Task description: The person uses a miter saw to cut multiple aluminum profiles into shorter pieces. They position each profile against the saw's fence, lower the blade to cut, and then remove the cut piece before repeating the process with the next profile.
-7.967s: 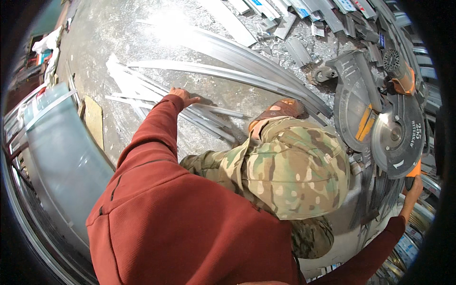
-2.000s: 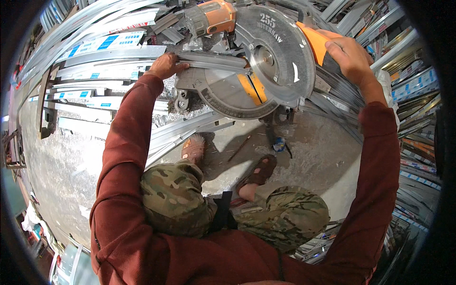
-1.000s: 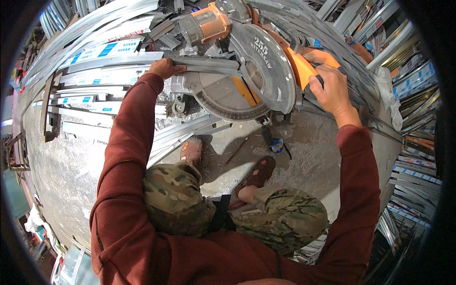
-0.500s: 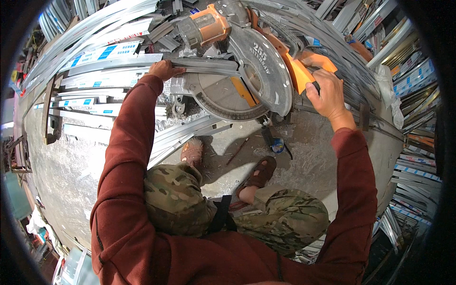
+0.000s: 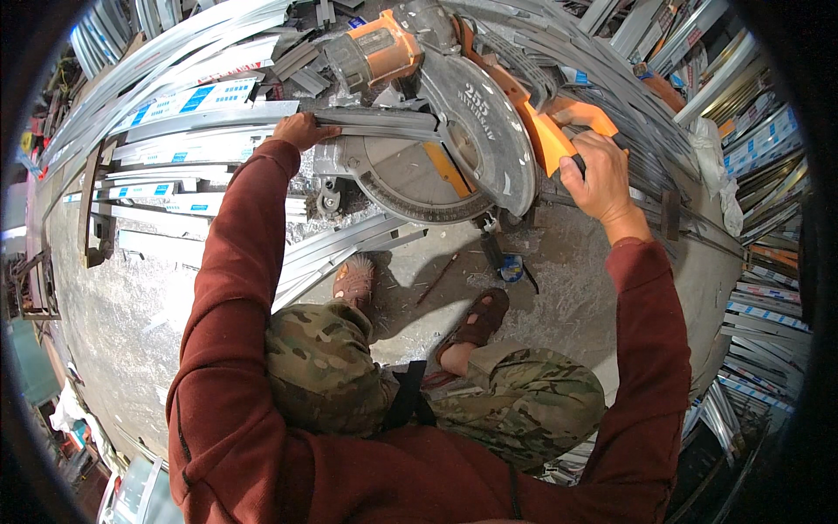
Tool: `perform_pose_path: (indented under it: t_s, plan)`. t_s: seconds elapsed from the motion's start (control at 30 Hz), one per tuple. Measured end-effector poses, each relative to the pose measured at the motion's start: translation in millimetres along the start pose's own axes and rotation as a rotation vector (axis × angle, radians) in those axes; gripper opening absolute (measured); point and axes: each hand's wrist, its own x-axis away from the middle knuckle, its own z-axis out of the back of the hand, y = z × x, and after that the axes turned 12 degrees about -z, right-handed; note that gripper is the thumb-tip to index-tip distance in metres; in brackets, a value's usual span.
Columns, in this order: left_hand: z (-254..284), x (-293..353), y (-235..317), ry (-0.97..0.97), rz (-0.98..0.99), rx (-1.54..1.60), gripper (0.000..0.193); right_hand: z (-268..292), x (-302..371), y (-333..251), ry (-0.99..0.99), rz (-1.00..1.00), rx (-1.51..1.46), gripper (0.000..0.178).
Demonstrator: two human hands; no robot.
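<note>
An orange and grey miter saw [image 5: 476, 127] stands before me, its round blade guard lowered over the turntable [image 5: 401, 170]. My right hand [image 5: 601, 175] is closed around the saw's orange handle [image 5: 567, 131]. To the left, my left hand [image 5: 301, 131] grips a long silver metal profile [image 5: 375, 122], which lies along the fence and runs up to the blade guard. The guard hides the blade and the profile's right end. Near the front of the saw, a dark turntable knob [image 5: 491, 249] points down toward the floor.
Long metal profiles [image 5: 188, 100], some with blue-printed film, lie stacked at the left. More profiles [image 5: 764, 306] fill the right side. Short offcuts [image 5: 305, 79] are heaped behind the saw. A blue roll [image 5: 512, 267] lies on the floor near my feet [image 5: 476, 323].
My right hand and the saw handle have shifted very slightly. My left hand stays in place on the profile.
</note>
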Motion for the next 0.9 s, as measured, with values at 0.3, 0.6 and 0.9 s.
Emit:
perform_pose_path:
  t_s: [0.3,0.6,0.9]
  plan:
    - [4,3,4,0.012,-0.004,0.057,0.071,-5,3,2,0.016,0.003,-0.006,0.031]
    - [4,-3,0,-0.097,0.037,0.034,0.080,-9,7,3,0.009,-0.003,-0.007,0.029]
    - [-8,-6,-8,-0.002,-0.056,0.004,0.074,10,-6,-1,-0.017,-0.035,0.036,0.032]
